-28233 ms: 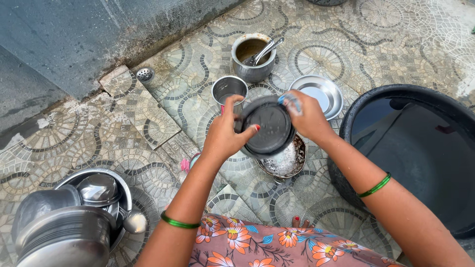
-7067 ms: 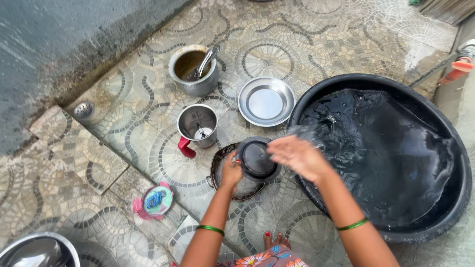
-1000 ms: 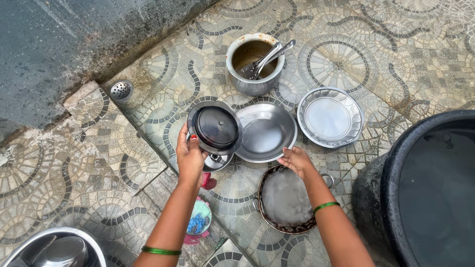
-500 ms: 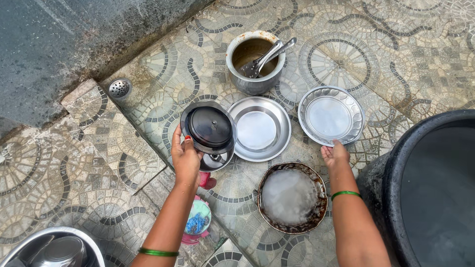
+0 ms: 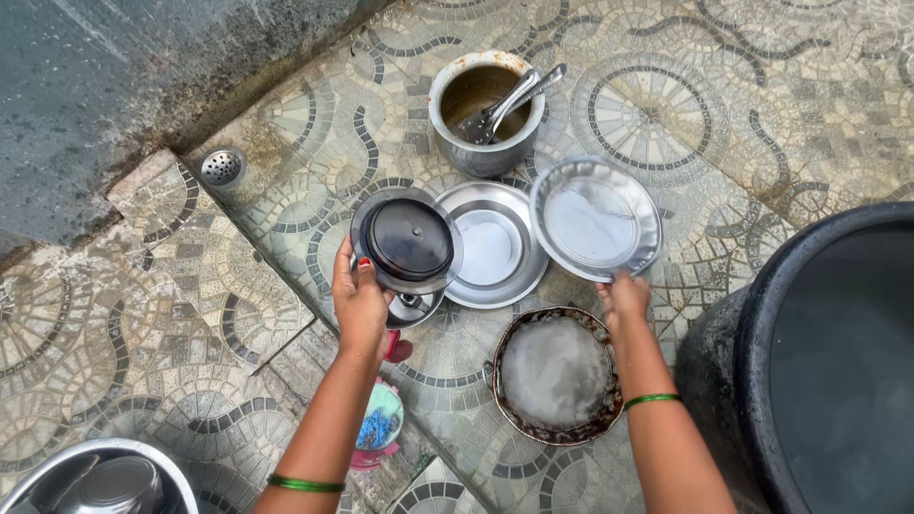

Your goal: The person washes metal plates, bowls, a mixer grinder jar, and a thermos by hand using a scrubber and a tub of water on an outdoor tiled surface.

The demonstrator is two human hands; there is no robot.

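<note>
My left hand (image 5: pixel 360 303) holds a steel lid with a black centre (image 5: pixel 407 240) by its near edge, above a steel cup with a red handle (image 5: pixel 411 312). My right hand (image 5: pixel 624 295) grips the near rim of a scalloped steel plate (image 5: pixel 595 218), lifted and overlapping a plain steel plate (image 5: pixel 487 246) that lies on the patterned tile floor. A blackened round pan (image 5: pixel 556 375) holding soapy water sits just below my right hand.
A steel pot with brown residue and spoons (image 5: pixel 486 100) stands at the back. A big black tub of water (image 5: pixel 824 362) fills the right side. A floor drain (image 5: pixel 221 168) is at left, a pink scrubber dish (image 5: pixel 379 428) near my left arm, stacked steel vessels (image 5: pixel 95 481) at bottom left.
My right hand took hold of the scalloped plate, lifted it and shifted it left over the plain plate. My left hand kept the lid almost still.
</note>
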